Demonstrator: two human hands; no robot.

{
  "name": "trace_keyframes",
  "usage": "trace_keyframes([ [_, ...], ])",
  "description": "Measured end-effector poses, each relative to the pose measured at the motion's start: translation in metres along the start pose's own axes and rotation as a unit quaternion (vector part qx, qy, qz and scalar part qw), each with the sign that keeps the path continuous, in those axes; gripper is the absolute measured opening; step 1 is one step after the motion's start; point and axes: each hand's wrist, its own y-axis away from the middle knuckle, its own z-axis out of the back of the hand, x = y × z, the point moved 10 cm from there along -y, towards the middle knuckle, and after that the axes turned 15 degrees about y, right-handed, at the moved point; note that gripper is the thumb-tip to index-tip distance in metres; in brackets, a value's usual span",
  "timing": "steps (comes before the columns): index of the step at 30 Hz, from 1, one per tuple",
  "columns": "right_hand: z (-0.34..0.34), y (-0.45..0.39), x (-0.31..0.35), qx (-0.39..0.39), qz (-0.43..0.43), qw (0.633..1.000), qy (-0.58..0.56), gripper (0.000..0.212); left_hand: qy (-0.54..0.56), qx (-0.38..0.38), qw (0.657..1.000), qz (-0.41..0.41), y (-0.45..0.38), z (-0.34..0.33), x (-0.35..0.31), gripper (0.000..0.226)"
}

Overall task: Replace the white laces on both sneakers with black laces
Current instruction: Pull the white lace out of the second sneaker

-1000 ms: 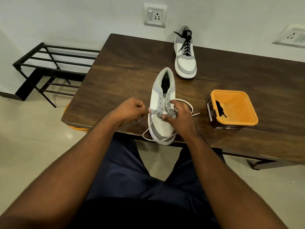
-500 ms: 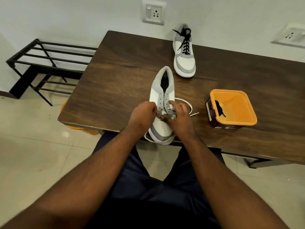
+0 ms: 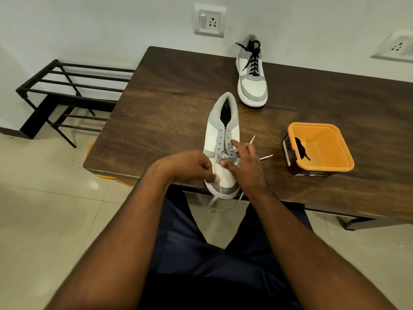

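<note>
A white and grey sneaker [image 3: 221, 135] lies at the table's front edge, toe toward me, its upper eyelets bare. Its white lace [image 3: 214, 199] hangs loose over the toe and below the table edge, with two lace tips beside the shoe on the right. My left hand [image 3: 190, 167] pinches the white lace by the toe. My right hand [image 3: 243, 163] rests on the shoe's lower eyelets, index finger stretched forward and thumb on the toe box. A second sneaker [image 3: 252, 72] with black laces stands at the far edge. A black lace [image 3: 301, 148] lies in an orange tub [image 3: 335, 168].
The dark wooden table [image 3: 167, 104] stands against a white wall with two sockets. A black metal rack [image 3: 67, 92] stands on the tiled floor to the left. Something orange [image 3: 93, 146] shows under the table's left corner. My legs are below the front edge.
My left hand has drawn back toward me, pulling the white lace out of the eyelets. The right hand's index finger now stretches up along the eyelets. The lace loop on the right is now loose ends.
</note>
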Motion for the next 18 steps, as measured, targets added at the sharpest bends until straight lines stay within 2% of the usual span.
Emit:
trace_keyframes([
  [3,0.000,0.000,0.001,-0.003,0.001,1.000,0.006,0.068,0.079,-0.222,0.971,-0.047,-0.010,0.034,-0.009,0.024],
  [5,0.001,0.001,0.001,-0.009,0.006,1.000,0.007,0.067,0.085,-0.280,0.955,-0.045,-0.017,0.032,-0.007,0.026],
  [8,0.002,0.003,0.002,-0.014,0.011,1.000,0.003,0.061,0.043,-0.286,0.957,-0.011,-0.031,0.018,0.005,0.021],
  [11,0.004,0.002,0.002,-0.014,0.012,1.000,0.000,0.063,0.040,-0.284,0.957,-0.040,-0.033,0.014,0.003,0.012],
  [12,0.004,0.002,0.001,-0.010,0.011,1.000,-0.001,0.064,0.039,-0.255,0.965,-0.054,-0.033,0.011,-0.001,0.011],
  [15,0.003,0.002,-0.001,-0.005,0.012,1.000,0.000,0.066,0.063,-0.098,0.988,-0.102,-0.017,-0.004,-0.014,0.009],
  [16,0.002,0.002,-0.001,-0.003,0.011,1.000,-0.002,0.068,0.092,-0.072,0.985,-0.126,-0.006,-0.002,-0.020,0.009],
  [18,0.001,0.001,-0.001,-0.004,0.006,1.000,-0.003,0.068,0.196,-0.076,0.958,-0.193,0.015,0.014,-0.034,0.009],
])
